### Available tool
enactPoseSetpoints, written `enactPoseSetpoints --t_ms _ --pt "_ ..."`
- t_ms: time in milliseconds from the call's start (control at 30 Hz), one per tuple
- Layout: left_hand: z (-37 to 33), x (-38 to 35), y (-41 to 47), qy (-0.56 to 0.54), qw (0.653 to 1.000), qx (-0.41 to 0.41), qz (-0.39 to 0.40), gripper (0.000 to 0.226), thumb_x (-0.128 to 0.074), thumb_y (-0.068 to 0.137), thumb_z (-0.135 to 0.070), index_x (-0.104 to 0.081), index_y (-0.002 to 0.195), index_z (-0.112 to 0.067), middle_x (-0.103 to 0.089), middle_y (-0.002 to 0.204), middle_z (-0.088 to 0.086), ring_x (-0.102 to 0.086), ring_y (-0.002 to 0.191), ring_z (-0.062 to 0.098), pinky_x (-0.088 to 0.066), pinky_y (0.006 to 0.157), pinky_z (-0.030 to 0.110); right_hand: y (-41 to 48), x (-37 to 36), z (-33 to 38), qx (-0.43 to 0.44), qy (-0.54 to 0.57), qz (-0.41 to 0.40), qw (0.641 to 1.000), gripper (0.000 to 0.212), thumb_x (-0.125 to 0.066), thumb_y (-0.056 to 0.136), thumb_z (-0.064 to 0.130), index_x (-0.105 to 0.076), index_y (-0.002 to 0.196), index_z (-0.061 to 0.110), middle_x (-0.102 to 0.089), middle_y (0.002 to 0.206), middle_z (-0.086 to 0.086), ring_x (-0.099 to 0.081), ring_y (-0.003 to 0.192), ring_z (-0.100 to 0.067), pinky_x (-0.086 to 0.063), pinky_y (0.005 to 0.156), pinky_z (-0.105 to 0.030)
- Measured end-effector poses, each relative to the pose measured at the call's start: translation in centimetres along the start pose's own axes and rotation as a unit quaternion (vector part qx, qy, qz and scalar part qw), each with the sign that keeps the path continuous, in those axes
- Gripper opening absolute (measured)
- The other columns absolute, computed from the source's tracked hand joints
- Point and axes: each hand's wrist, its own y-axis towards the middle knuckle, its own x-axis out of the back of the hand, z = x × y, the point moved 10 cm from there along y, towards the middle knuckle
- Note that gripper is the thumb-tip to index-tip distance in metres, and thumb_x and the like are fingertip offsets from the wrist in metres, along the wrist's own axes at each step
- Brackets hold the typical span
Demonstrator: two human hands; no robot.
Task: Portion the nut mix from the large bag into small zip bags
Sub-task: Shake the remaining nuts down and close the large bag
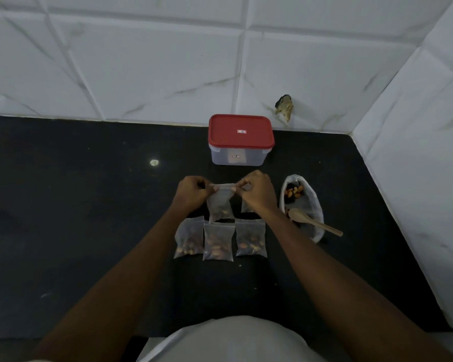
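Observation:
A small clear zip bag (220,205) with a few nuts at its bottom hangs above the black counter. My left hand (192,192) pinches the left end of its top strip and my right hand (256,192) pinches the right end. Below it three small filled zip bags (217,241) lie in a row. Another small bag (246,207) is partly hidden under my right wrist. The large open bag of nut mix (306,205) lies to the right, with a wooden spoon (311,220) resting in it.
A clear plastic box with a red lid (241,138) stands at the back against the tiled wall. A white tiled side wall (416,178) bounds the black counter (89,218) on the right. A chipped hole (284,107) marks the back wall.

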Motion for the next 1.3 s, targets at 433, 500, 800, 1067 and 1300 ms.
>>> enactPoseSetpoints --t_ms 433,500,800,1067,1300 --pt "3.5 0.1 1.6 -0.090 0.985 0.128 -0.078 0.039 -0.077 0.081 -0.012 -0.067 0.118 -0.015 -0.066 0.109 -0.001 -0.059 0.100 0.011 -0.049 0.085 0.025 0.2 0.2 -0.5 -0.008 0.012 -0.026 1.000 0.022 -0.057 0.095 0.007 -0.074 0.110 0.007 -0.056 0.112 -0.009 -0.057 0.099 -0.020 -0.041 0.085 -0.023" --pt "3.2 0.4 1.6 -0.078 0.982 0.131 -0.113 0.051 -0.079 0.077 -0.012 -0.063 0.125 -0.019 -0.064 0.119 0.000 -0.059 0.112 0.017 -0.049 0.097 0.036 -0.6 1.6 -1.1 -0.017 0.031 -0.054 0.998 0.020 -0.059 0.095 0.009 -0.074 0.108 0.008 -0.055 0.110 -0.008 -0.056 0.097 -0.017 -0.039 0.085 -0.021" --pt "-3.0 -3.5 -1.0 0.029 0.991 0.008 -0.134 0.016 -0.064 0.089 -0.043 -0.074 0.095 -0.033 -0.062 0.111 -0.004 -0.054 0.114 0.021 -0.040 0.101 0.048 -6.4 8.6 -7.6 -0.071 0.006 -0.173 0.982 0.014 -0.064 0.092 0.016 -0.076 0.098 0.011 -0.060 0.103 -0.002 -0.054 0.094 -0.011 -0.045 0.088 -0.029" --pt "-5.2 -12.4 -3.0 0.007 0.997 -0.029 0.074 0.031 -0.043 0.103 -0.038 -0.068 0.113 -0.023 -0.065 0.110 -0.003 -0.057 0.090 0.003 -0.049 0.089 0.032 -9.4 11.2 -13.2 -0.135 -0.097 -0.121 0.979 0.018 -0.068 0.087 0.031 -0.074 0.103 0.027 -0.063 0.108 -0.005 -0.059 0.098 -0.024 -0.049 0.079 -0.035" --pt "-6.0 -16.1 -4.3 0.056 0.988 -0.015 0.143 0.029 -0.043 0.103 -0.038 -0.063 0.094 -0.019 -0.064 0.093 0.007 -0.059 0.083 0.015 -0.047 0.075 0.030 -10.6 10.9 -14.2 -0.134 -0.209 -0.054 0.967 0.023 -0.061 0.092 0.031 -0.069 0.114 0.031 -0.063 0.110 -0.001 -0.053 0.107 -0.023 -0.042 0.086 -0.037"
